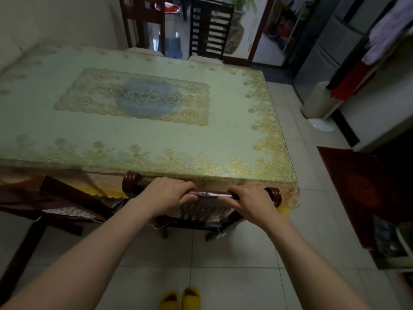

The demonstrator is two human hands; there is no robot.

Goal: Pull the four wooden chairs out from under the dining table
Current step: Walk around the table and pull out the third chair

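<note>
Left hand [166,194] and right hand [251,203], each grip clenched on the near chair's top rail [211,194], beside the table [223,135] edge

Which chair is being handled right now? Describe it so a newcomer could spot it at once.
Start at the dining table with the gold-flowered cloth. At its near edge, towards the right corner, stands a dark wooden chair tucked under the top. Unlike the chair on its left and the two on the far side, its top rail is gripped by the left hand and right hand.
</note>
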